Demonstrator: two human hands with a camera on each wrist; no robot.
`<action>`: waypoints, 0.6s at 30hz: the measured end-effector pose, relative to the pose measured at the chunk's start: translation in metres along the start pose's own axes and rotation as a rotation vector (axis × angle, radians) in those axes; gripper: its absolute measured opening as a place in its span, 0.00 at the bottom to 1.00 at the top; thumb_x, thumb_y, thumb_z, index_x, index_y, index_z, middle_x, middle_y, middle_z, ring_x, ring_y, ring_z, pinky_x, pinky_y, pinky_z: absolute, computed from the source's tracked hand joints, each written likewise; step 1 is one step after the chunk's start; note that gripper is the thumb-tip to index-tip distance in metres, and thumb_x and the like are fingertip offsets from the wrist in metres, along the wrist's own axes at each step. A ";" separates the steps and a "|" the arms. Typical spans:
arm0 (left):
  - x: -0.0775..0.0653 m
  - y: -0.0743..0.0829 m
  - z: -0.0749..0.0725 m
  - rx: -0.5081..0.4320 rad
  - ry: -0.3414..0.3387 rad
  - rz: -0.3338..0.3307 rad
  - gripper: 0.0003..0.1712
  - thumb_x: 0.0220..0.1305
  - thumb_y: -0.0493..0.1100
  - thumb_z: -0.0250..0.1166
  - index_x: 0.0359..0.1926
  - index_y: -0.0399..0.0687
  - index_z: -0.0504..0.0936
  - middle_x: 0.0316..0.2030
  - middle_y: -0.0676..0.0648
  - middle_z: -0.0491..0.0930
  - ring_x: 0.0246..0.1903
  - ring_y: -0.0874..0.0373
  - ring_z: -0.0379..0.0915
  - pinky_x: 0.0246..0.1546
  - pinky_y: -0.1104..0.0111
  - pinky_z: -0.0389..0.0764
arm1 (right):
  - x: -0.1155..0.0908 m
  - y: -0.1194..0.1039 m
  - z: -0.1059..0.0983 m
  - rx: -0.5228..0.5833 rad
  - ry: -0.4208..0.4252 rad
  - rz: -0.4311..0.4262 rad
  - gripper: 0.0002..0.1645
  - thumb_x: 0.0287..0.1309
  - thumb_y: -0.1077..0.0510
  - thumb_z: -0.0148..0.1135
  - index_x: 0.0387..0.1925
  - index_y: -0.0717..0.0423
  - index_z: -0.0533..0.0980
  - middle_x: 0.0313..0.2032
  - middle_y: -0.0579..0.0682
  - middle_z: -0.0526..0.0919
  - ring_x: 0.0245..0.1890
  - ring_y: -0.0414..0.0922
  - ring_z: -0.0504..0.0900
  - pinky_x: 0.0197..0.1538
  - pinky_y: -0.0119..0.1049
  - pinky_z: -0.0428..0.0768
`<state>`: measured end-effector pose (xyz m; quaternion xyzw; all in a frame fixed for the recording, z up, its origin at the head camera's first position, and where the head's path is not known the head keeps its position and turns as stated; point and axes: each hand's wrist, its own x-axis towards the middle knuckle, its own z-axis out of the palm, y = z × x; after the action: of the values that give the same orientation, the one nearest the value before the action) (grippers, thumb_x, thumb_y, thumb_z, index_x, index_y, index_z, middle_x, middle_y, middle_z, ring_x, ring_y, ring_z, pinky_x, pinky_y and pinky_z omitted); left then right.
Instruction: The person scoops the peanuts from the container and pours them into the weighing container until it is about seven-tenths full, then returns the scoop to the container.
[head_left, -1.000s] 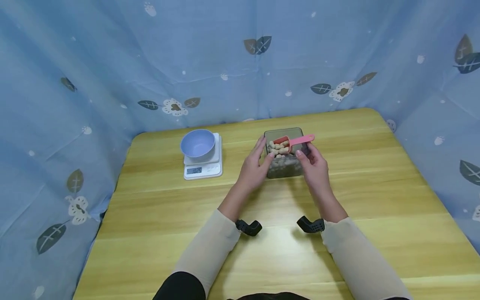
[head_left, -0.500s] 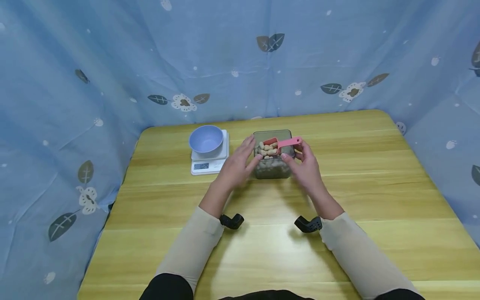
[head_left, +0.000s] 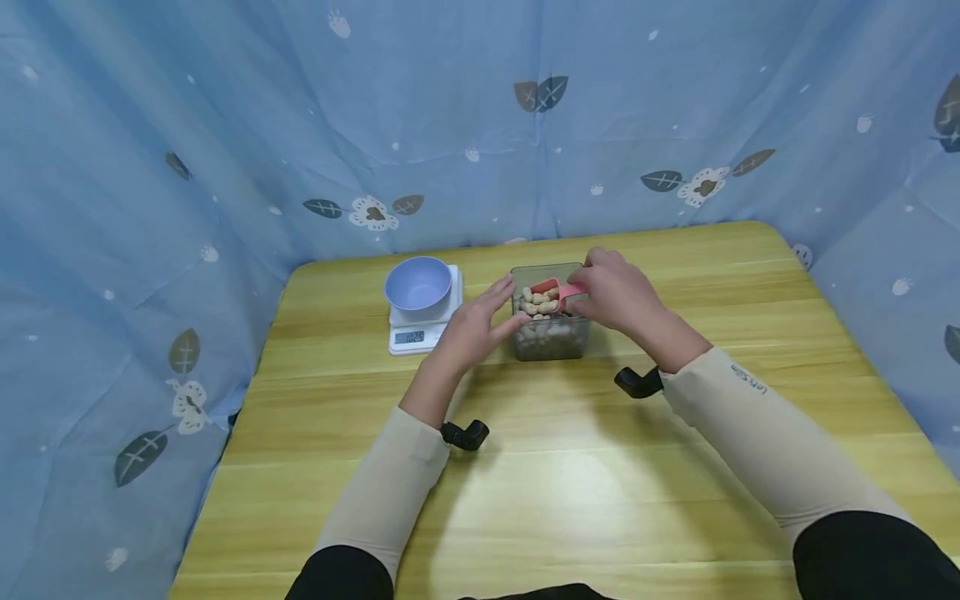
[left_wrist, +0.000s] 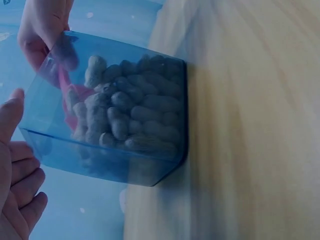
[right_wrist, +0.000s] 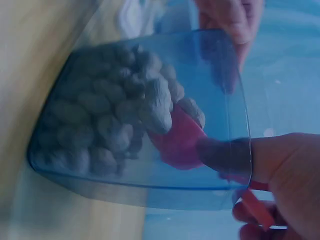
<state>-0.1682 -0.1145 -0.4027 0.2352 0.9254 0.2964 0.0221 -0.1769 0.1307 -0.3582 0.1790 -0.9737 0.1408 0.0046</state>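
A clear grey plastic container [head_left: 536, 274] holds peanuts in their shells [head_left: 537, 307]. Among them lies a pink scoop [head_left: 572, 290], its bowl in the peanuts and its handle toward the right rim. My right hand [head_left: 617, 287] grips that handle; in the right wrist view the thumb shows through the clear wall, with the handle's end [right_wrist: 257, 207] sticking out past the rim. My left hand [head_left: 477, 323] is at the container's left side, fingers extended along the wall near the rim. Its fingers look relaxed in the left wrist view.
Left of the container, a white kitchen scale [head_left: 428, 335] bears a blue-purple bowl [head_left: 418, 283]. Its display shows digits too small to read surely. A blue patterned curtain [head_left: 465, 125] hangs behind the wooden table [head_left: 540, 483].
My right hand has moved from the container's right side up onto the scoop's handle and grips it. My left hand stays at the left side; the view has shifted slightly.
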 end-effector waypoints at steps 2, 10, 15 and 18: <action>0.002 0.001 0.000 -0.006 0.002 0.006 0.41 0.67 0.68 0.54 0.74 0.55 0.62 0.76 0.57 0.53 0.72 0.51 0.58 0.70 0.56 0.65 | 0.005 -0.002 -0.002 -0.070 -0.031 -0.035 0.18 0.54 0.47 0.73 0.43 0.54 0.86 0.35 0.53 0.73 0.34 0.51 0.69 0.30 0.42 0.71; 0.004 0.002 0.001 0.001 -0.003 -0.006 0.41 0.65 0.68 0.57 0.74 0.56 0.63 0.75 0.56 0.57 0.70 0.50 0.61 0.67 0.57 0.69 | 0.008 -0.003 -0.004 -0.063 -0.106 -0.093 0.09 0.62 0.47 0.66 0.31 0.45 0.85 0.31 0.49 0.74 0.25 0.45 0.71 0.25 0.37 0.69; 0.002 0.001 -0.001 0.001 -0.008 -0.014 0.42 0.65 0.69 0.56 0.74 0.55 0.62 0.76 0.56 0.55 0.72 0.52 0.59 0.69 0.56 0.68 | 0.005 0.009 -0.013 0.020 -0.106 -0.079 0.10 0.67 0.49 0.61 0.36 0.46 0.86 0.30 0.50 0.74 0.26 0.47 0.70 0.28 0.39 0.68; 0.001 0.002 -0.004 0.006 0.001 -0.011 0.43 0.65 0.70 0.55 0.74 0.54 0.63 0.76 0.56 0.55 0.71 0.52 0.59 0.68 0.56 0.68 | 0.002 0.016 -0.014 0.093 -0.079 -0.070 0.13 0.66 0.50 0.62 0.44 0.50 0.86 0.29 0.50 0.75 0.26 0.48 0.69 0.30 0.40 0.68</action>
<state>-0.1692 -0.1149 -0.3988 0.2299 0.9275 0.2938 0.0225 -0.1856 0.1486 -0.3490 0.2182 -0.9587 0.1783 -0.0374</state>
